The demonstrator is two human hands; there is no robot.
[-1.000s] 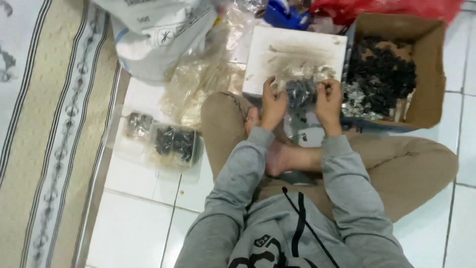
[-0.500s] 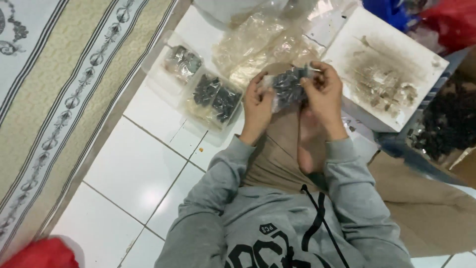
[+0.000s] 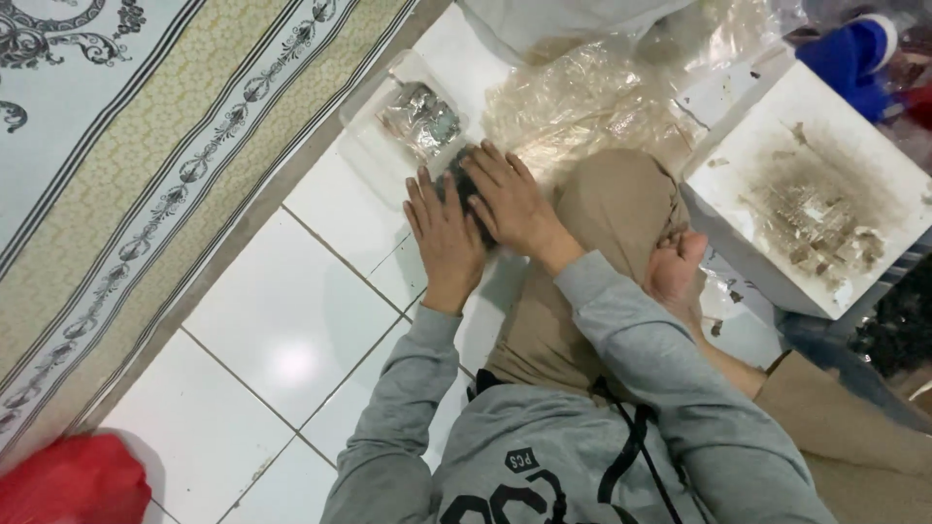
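Both arms reach forward and to the left, down to the white tiled floor (image 3: 291,320), grey sleeves pulled to the wrists. Left hand (image 3: 445,238) lies palm down, fingers together and nearly flat, pressing on the near-left side of a small clear bag of dark parts (image 3: 464,184). Right hand (image 3: 512,204) lies palm down over the same bag from the right, fingers slightly spread and curved over it. The two hands touch side by side; most of the bag is hidden under them, so only a dark patch shows between the fingers.

The bag sits on the floor just left of the person's bent knee, at the near end of a row of clear bags; another clear bag with greyish parts (image 3: 419,118) lies just beyond it, toward the patterned carpet (image 3: 126,165). A crumpled clear plastic sheet (image 3: 582,102) lies beyond the knee. A white box lid (image 3: 815,194) with dusty residue is to the right.

Half a second ago the bag was held up between both hands in front of the chest; now it is down on the floor with both palms on it.
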